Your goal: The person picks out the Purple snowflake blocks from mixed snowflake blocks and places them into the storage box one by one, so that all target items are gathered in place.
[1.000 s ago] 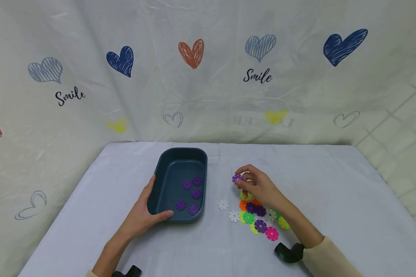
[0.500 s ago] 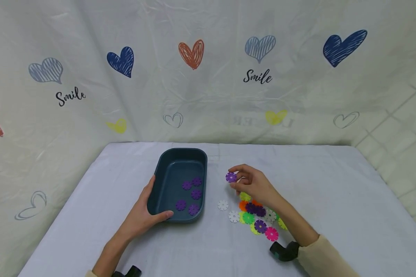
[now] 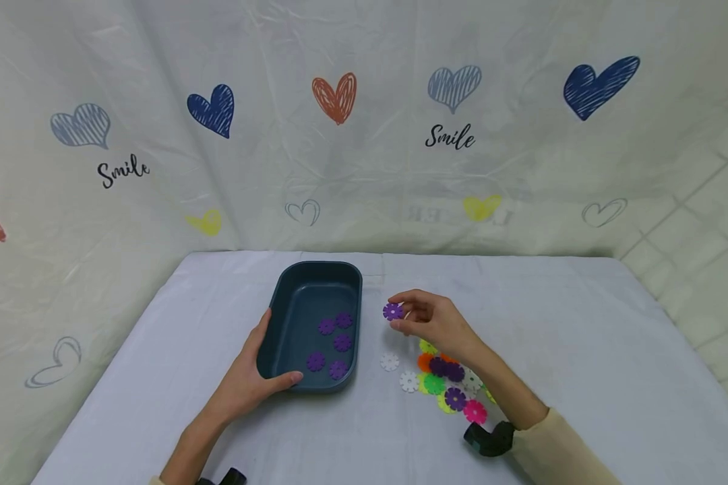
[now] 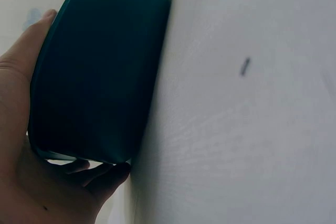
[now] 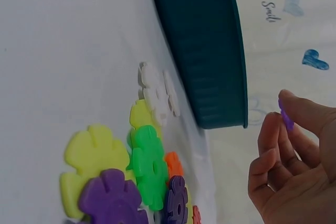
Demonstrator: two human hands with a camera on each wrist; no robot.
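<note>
My left hand [image 3: 247, 377] grips a dark teal tray [image 3: 297, 303] at its near left corner, thumb over the near rim and fingers along the left side. Several purple flower-shaped pieces [image 3: 342, 342] lie inside the tray, toward its right side. Between thumb and fingertips, my right hand [image 3: 438, 327] pinches one purple snowflake disc [image 3: 392, 311], just right of the tray and raised over the table. In the right wrist view, that disc [image 5: 286, 116] shows nearly edge-on.
Below the right hand lies a loose pile of plastic discs, among them green [image 3: 434, 384], pink [image 3: 475, 411], orange and purple [image 3: 455, 399]. Two white discs [image 3: 409, 381] lie left of it. Behind the white-covered table [image 3: 552, 323] hangs a sheet printed with hearts.
My right hand has moved left toward the tray, carrying the purple disc away from above the pile. The left hand has stayed on the tray.
</note>
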